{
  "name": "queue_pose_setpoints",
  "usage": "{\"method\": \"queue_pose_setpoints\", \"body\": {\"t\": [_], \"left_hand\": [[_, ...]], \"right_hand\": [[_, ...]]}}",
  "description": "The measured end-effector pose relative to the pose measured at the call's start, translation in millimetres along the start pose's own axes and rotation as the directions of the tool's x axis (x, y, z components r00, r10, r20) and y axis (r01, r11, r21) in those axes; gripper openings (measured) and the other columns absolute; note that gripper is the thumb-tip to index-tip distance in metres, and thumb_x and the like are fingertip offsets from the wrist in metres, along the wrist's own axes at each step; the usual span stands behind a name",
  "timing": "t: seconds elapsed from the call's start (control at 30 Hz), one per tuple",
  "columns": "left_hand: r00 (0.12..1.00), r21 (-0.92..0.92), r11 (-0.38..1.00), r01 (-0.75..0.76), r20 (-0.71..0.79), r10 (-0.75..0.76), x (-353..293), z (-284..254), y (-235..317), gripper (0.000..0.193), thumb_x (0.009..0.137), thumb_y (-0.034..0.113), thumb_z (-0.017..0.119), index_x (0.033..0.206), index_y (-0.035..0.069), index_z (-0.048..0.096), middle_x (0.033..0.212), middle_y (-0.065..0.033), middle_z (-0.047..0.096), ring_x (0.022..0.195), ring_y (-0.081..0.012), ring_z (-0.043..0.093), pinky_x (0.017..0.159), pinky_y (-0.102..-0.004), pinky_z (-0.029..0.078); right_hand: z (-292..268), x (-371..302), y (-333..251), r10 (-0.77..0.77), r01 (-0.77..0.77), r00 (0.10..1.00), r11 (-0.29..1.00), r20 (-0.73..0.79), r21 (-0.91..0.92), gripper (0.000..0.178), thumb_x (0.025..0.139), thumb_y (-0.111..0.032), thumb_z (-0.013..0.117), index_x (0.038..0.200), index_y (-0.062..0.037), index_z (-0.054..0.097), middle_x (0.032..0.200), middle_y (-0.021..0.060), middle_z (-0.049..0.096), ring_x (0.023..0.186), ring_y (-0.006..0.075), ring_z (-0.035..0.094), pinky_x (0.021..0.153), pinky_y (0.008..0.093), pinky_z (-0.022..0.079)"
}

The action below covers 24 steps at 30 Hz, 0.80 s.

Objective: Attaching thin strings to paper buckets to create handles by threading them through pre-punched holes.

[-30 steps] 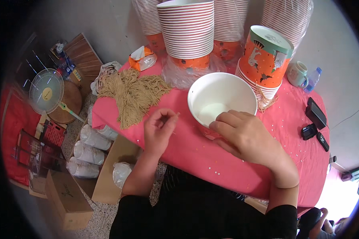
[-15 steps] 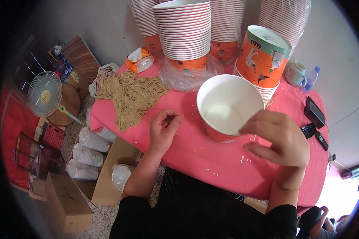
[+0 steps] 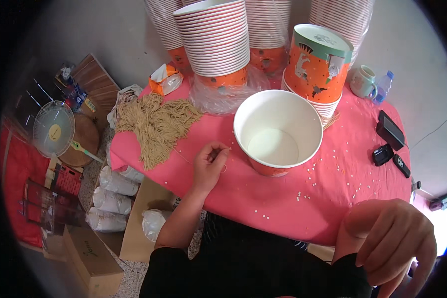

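Observation:
My left hand is closed in a pinch over the pink table, with a thin tan string showing at its fingers. Just right of it stands an open paper bucket, white inside and orange outside, upright with its inside in view. My right hand is off the table's near right edge, fingers pointing down and loosely stretched; I see nothing in it. At the left of the table lies a heap of tan string. Small white dots are scattered on the cloth right of the bucket.
Tall stacks of paper buckets line the back, some in plastic. An upside-down orange bucket tops another stack. A mug, a bottle and black devices sit right. Cardboard boxes and a fan stand left.
My right hand has moved from beside the bucket's rim down and right, past the table edge. The left hand keeps its pinch near the same spot. The whole view has shifted slightly.

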<state>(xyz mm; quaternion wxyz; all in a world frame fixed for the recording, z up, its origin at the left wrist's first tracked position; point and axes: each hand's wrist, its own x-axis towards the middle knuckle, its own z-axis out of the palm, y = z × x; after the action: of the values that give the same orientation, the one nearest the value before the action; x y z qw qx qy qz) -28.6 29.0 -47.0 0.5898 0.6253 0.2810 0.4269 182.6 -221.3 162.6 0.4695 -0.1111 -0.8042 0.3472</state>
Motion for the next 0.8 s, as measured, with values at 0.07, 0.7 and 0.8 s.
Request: {"method": "queue_pose_setpoints", "body": {"t": [0.07,0.7,0.8], "left_hand": [[1.000,0.008,1.000,0.014,-0.005,-0.014,0,1,2,0.007,0.092,0.006,0.063,0.099,0.005,0.063,0.076,0.0050,0.056,0.061,-0.0011,0.049,0.051,-0.0165,0.043],[0.999,0.013,1.000,0.023,-0.042,-0.023,0,3,9,0.007,0.092,0.007,0.064,0.098,0.006,0.062,0.079,0.0041,0.058,0.063,-0.0010,0.051,0.052,-0.0174,0.045],[0.999,0.066,0.998,0.022,-0.036,-0.020,1,3,7,0.007,0.092,0.007,0.064,0.098,0.005,0.062,0.078,0.0043,0.058,0.063,-0.0009,0.050,0.051,-0.0168,0.044]], "right_hand": [[3,0,0,-0.029,0.029,1.000,1.000,-0.010,0.005,0.032,0.092,-0.018,0.067,0.121,-0.0311,0.063,0.062,0.0031,0.057,0.044,0.0135,0.050,0.051,0.0293,0.048],[9,7,0,0.013,-0.017,0.997,0.998,-0.070,-0.056,0.039,0.092,-0.017,0.065,0.125,-0.0345,0.055,0.058,0.0008,0.054,0.040,0.0116,0.045,0.042,0.0234,0.039],[12,-2,7,-0.134,0.118,0.984,0.984,-0.117,-0.135,0.037,0.093,-0.022,0.065,0.126,-0.0348,0.054,0.059,0.0013,0.057,0.041,0.0124,0.048,0.043,0.0240,0.041]]}}
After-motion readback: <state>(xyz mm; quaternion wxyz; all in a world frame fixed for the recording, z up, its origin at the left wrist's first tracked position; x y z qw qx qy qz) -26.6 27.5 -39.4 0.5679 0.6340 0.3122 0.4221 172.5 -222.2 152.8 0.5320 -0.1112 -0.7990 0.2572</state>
